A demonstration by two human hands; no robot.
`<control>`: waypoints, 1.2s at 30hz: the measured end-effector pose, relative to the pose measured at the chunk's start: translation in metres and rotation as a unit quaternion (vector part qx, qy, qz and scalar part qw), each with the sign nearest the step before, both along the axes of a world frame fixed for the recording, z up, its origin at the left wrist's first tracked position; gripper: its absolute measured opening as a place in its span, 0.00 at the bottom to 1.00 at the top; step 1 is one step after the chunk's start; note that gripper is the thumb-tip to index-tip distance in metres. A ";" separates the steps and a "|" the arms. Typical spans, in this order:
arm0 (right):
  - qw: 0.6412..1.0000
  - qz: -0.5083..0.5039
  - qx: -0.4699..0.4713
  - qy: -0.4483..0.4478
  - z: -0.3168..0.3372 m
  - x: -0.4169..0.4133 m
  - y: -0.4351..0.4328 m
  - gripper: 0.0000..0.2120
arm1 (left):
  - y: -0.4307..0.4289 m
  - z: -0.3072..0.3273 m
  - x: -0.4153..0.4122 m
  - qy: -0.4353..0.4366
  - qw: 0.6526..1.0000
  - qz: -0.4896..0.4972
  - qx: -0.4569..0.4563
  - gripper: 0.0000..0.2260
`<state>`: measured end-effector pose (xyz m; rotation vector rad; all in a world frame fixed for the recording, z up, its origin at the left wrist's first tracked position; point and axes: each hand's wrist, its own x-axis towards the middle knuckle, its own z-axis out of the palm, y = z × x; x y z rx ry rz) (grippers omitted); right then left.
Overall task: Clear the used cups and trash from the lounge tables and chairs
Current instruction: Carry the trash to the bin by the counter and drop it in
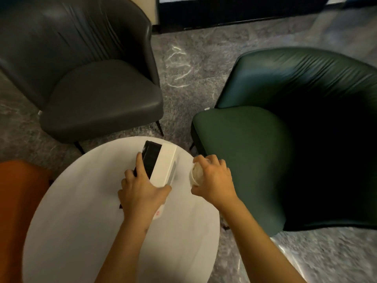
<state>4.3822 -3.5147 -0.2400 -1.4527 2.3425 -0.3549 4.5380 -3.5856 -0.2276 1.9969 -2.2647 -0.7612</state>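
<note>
A grey marbled floor (193, 68) carries a round white table (81, 221), ringed by a grey chair (91, 88), a green chair (255, 160) and, at the left edge, an orange seat (18, 201). On the far half of the table lies a white box (165, 160) with a black tray showing along its left side. The left hand (142, 195) lies over the box's near end, thumb hooked against the right edge and fingers reaching along the black part, so it seems to be gripping the box rather than just resting on it. The right hand (216, 180) has its fingers curled round a paper cup (196, 173), which is tilted with its mouth toward the camera, right at the table's rim next to the green chair. A small white scrap with a red mark (158, 213) peeks out beside the left wrist; what it is cannot be told. The main risk is probably the cup: tilted as it is, any dregs could run onto the table or the green seat as it travels. The box is the other worry, since a lift from one end could let the black tray slide out and drop. The scrap may also get left behind, hidden as it is by the wrist.
</note>
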 end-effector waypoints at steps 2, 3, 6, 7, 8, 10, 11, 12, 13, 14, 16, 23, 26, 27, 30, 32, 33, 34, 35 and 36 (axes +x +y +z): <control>0.999 -0.034 -0.014 0.009 0.018 -0.012 0.015 0.33 | 0.003 0.014 -0.013 0.004 0.999 -0.041 -0.008 0.47; 0.998 -0.052 -0.018 0.012 0.027 -0.017 0.024 0.33 | 0.005 0.021 -0.020 0.004 0.998 -0.063 -0.012 0.47; 0.993 -0.112 -0.026 0.023 0.050 -0.035 0.056 0.34 | 0.019 0.038 -0.047 0.011 0.991 -0.132 -0.022 0.47; 0.990 -0.132 -0.028 0.027 0.057 -0.042 0.068 0.34 | 0.025 0.043 -0.058 0.014 0.987 -0.157 -0.025 0.48; 0.987 -0.153 -0.029 0.032 0.064 -0.050 0.082 0.34 | 0.032 0.049 -0.070 0.015 0.983 -0.182 -0.029 0.48; 0.979 -0.193 -0.033 0.047 0.078 -0.068 0.110 0.35 | 0.049 0.059 -0.098 0.022 0.972 -0.230 -0.038 0.48; 0.975 -0.214 -0.038 0.054 0.085 -0.078 0.125 0.34 | 0.058 0.065 -0.114 0.029 0.966 -0.252 -0.042 0.48; 0.969 -0.234 -0.046 0.061 0.092 -0.088 0.140 0.34 | 0.069 0.071 -0.130 0.037 0.960 -0.273 -0.046 0.48; 0.964 -0.253 -0.056 0.067 0.099 -0.098 0.156 0.33 | 0.080 0.077 -0.146 0.042 0.953 -0.296 -0.052 0.48; 0.957 -0.271 -0.066 0.073 0.105 -0.109 0.172 0.33 | 0.092 0.082 -0.164 0.047 0.945 -0.318 -0.061 0.48; 0.945 -0.308 -0.080 0.082 0.118 -0.133 0.206 0.33 | 0.118 0.093 -0.199 0.060 0.927 -0.362 -0.079 0.48; 0.896 -0.410 -0.117 0.122 0.147 -0.245 0.326 0.31 | 0.223 0.129 -0.343 0.102 0.863 -0.481 -0.117 0.48; 0.878 -0.439 -0.133 0.137 0.159 -0.314 0.380 0.31 | 0.275 0.146 -0.426 0.116 0.843 -0.504 -0.149 0.48; 0.873 -0.447 -0.136 0.143 0.163 -0.340 0.400 0.31 | 0.294 0.151 -0.456 0.118 0.837 -0.511 -0.157 0.48; 0.859 -0.469 -0.135 0.154 0.176 -0.417 0.466 0.32 | 0.361 0.165 -0.548 0.118 0.820 -0.539 -0.153 0.48; 0.851 -0.482 -0.126 0.166 0.183 -0.464 0.511 0.32 | 0.405 0.171 -0.601 0.125 0.807 -0.559 -0.145 0.48; 0.845 -0.490 -0.122 0.173 0.186 -0.487 0.532 0.31 | 0.427 0.174 -0.627 0.129 0.800 -0.569 -0.143 0.48; 0.839 -0.500 -0.121 0.178 0.189 -0.508 0.553 0.31 | 0.447 0.176 -0.652 0.132 0.792 -0.579 -0.141 0.47; 0.832 -0.510 -0.122 0.180 0.191 -0.528 0.573 0.31 | 0.466 0.178 -0.676 0.134 0.785 -0.589 -0.139 0.47; 0.827 -0.519 -0.122 0.182 0.192 -0.548 0.593 0.31 | 0.485 0.179 -0.699 0.135 0.778 -0.598 -0.137 0.47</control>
